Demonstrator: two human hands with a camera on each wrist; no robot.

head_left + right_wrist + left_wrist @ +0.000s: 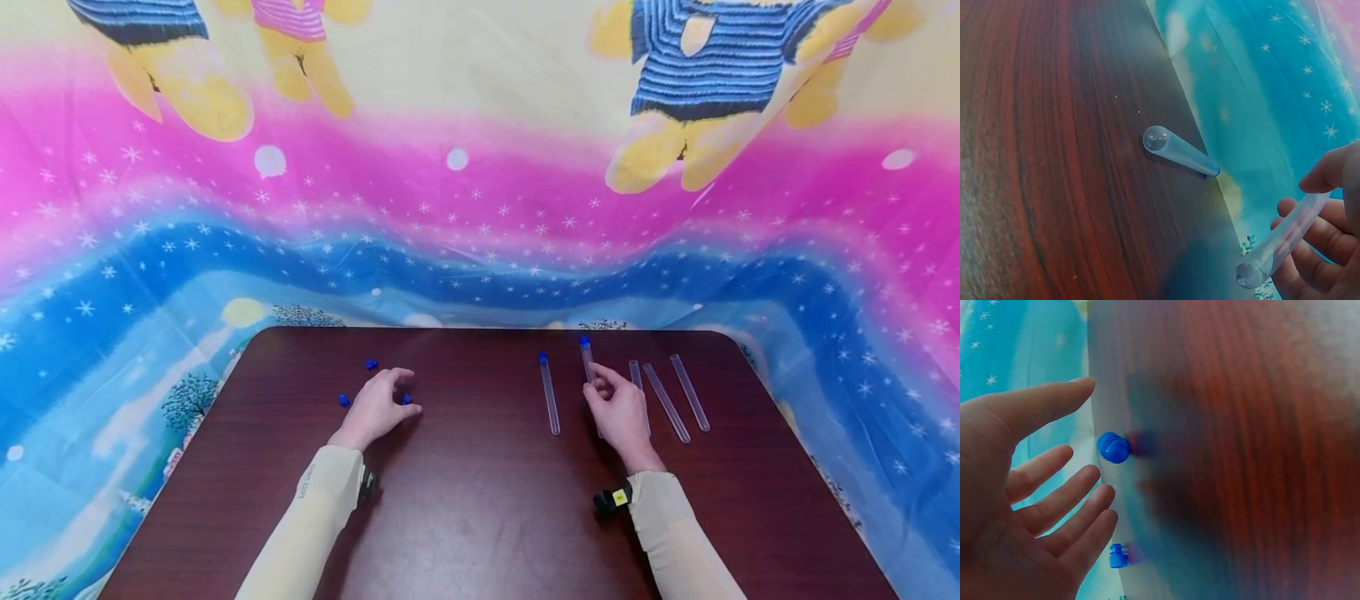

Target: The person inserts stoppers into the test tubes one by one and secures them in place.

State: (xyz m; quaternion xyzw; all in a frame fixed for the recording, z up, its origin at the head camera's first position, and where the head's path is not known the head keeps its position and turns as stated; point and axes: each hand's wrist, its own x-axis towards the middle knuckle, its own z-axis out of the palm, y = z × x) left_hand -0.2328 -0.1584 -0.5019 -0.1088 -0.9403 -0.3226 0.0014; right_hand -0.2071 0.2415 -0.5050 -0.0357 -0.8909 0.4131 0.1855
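Head: right hand (618, 412) holding a capped tube (588, 363); uncapped tubes (666, 403) right of its fingers; dark table (465, 500), patterned cloth (457, 217) behind. Capping appears in hand. Left wrist: left hand (1007, 531) spread, empty; loose cap (1113, 448) just past thumb and index finger, so a pinch seems called for. Right wrist: second tube (1182, 153) apart from the gripping fingers.

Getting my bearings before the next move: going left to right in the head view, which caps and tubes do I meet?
Left cap, middle cap, right cap, loose capped tube, held capped tube, first uncapped tube (partly hidden by the right hand), second uncapped tube, third uncapped tube.
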